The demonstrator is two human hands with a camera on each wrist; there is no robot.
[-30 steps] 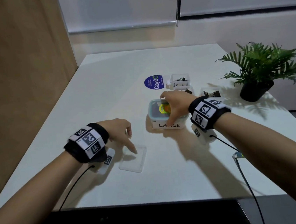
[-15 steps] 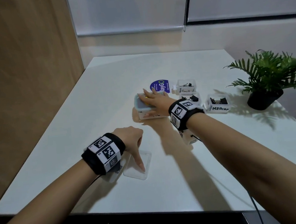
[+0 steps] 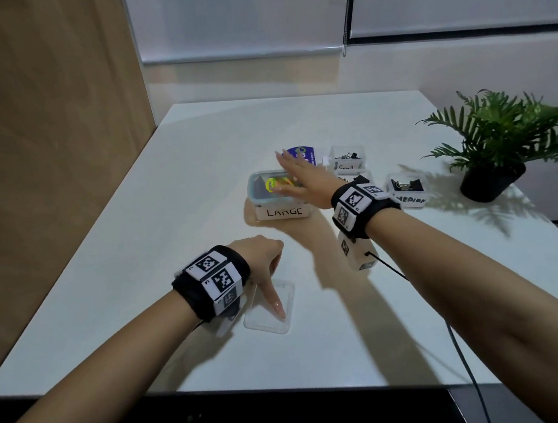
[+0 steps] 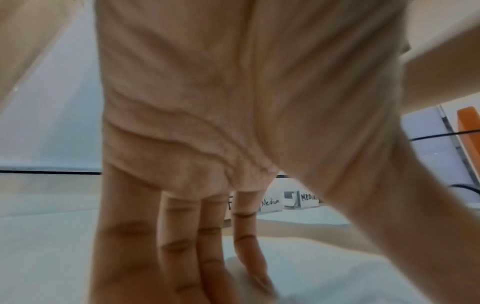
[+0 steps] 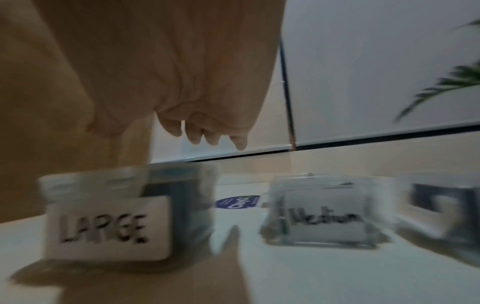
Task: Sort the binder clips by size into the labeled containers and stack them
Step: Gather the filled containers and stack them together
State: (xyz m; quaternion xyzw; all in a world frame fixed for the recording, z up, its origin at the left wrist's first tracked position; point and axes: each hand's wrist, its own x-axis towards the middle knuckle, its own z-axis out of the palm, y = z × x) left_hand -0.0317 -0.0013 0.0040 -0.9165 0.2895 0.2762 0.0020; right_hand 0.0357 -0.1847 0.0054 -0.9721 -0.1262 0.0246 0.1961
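Observation:
The clear container labelled LARGE [image 3: 282, 211] stands mid-table with its teal-rimmed lid on; it also shows blurred in the right wrist view as the LARGE container [image 5: 109, 222]. My right hand [image 3: 296, 175] hovers over that lid with straight, spread fingers and holds nothing. My left hand [image 3: 271, 281] is nearer the front edge. Its index finger presses down on a loose clear lid [image 3: 282, 321] lying flat on the table. The left wrist view shows these fingers [image 4: 182, 246] reaching down onto the clear lid [image 4: 337, 277].
A Small container [image 3: 348, 159] with clips and a MEDIUM container [image 3: 406, 191] stand right of LARGE. Another Medium container [image 5: 322, 220] sits behind my right wrist. A blue round label [image 3: 301, 155] lies behind LARGE. A potted plant [image 3: 491, 182] is at the right, a wooden wall at the left.
My right hand went from gripping the LARGE container to pressing flat on its lid, and has now lifted off with fingers spread. My left finger has stayed on the clear lid.

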